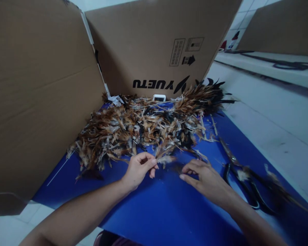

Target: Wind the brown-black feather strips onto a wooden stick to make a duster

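Note:
A wide heap of brown, tan and black feathers lies across the far half of a blue mat. My left hand is at the heap's near edge, its thumb and fingers pinched on a single pale-tipped feather that sticks out to the right. My right hand rests low on the mat just right of it, fingers curled together and pointing left at a dark feather; I cannot make out whether it holds it.
Black-handled scissors lie on the mat right of my right hand, with loose feathers beside them. Brown cardboard panels stand at the left and back. A small white object sits at the back panel's foot. White tiled surface extends to the right.

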Demonstrator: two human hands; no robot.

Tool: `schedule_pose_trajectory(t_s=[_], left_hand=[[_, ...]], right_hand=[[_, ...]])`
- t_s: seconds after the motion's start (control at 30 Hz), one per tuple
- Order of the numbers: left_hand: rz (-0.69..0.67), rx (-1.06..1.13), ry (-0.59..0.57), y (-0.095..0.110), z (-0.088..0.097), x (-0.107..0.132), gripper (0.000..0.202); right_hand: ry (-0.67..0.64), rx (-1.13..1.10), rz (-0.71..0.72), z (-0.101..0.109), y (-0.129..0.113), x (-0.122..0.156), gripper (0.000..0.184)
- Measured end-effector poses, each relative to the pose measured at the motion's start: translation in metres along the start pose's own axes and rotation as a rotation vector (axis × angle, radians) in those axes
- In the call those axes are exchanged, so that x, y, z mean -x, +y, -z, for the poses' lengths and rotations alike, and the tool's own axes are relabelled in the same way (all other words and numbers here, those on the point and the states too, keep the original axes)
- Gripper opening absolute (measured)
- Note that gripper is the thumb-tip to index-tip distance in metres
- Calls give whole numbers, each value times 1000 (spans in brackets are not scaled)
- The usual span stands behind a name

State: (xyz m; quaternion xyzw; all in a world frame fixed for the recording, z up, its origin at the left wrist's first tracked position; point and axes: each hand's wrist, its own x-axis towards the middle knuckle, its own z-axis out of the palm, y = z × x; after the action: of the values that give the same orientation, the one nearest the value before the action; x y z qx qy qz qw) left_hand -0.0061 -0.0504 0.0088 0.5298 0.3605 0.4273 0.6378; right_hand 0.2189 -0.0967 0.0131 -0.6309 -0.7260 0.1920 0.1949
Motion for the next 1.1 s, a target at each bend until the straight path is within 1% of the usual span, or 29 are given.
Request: schedule_pose_trajectory(t_s=[0.07, 0.2, 0.3, 0.37, 0.43, 0.57, 0.67, 0.73, 0.83, 0.97, 1.1], left_hand=[[1, -4, -6, 0, 0, 0, 28], [8, -16, -13, -2, 1, 0, 28], [4, -21, -9, -3, 1, 0, 30], [6, -18, -7, -2, 1, 0, 31], [14, -9, -9, -2, 1, 0, 31], [28, -1, -35, -3, 1, 1, 31], [41, 7, -54, -5, 0, 1, 31], [58, 11, -50, -6, -1, 1, 31], [97, 6, -27, -6, -4, 1, 32], [127, -34, -30, -8, -8, 2, 31], [129, -89, -42, -11, -10, 5, 29]], right_hand=[[-23, 28, 12, -2, -4, 2, 7], [-44, 3, 47, -5, -9, 5, 17], [-64, -63, 30, -2, -7, 5, 15], [-110, -163, -13, 1, -5, 4, 17], [-137, -317, -60, 6, -7, 3, 20], [-115, -628, -155, 15, -19, 1, 24], [-107, -803, -221, 15, -27, 1, 27], [-58, -885, -220, 12, -32, 2, 28], [71, -950, -196, 6, -39, 2, 31], [219, -957, -197, -5, -48, 1, 31], [331, -934, -222, -17, -54, 0, 28]])
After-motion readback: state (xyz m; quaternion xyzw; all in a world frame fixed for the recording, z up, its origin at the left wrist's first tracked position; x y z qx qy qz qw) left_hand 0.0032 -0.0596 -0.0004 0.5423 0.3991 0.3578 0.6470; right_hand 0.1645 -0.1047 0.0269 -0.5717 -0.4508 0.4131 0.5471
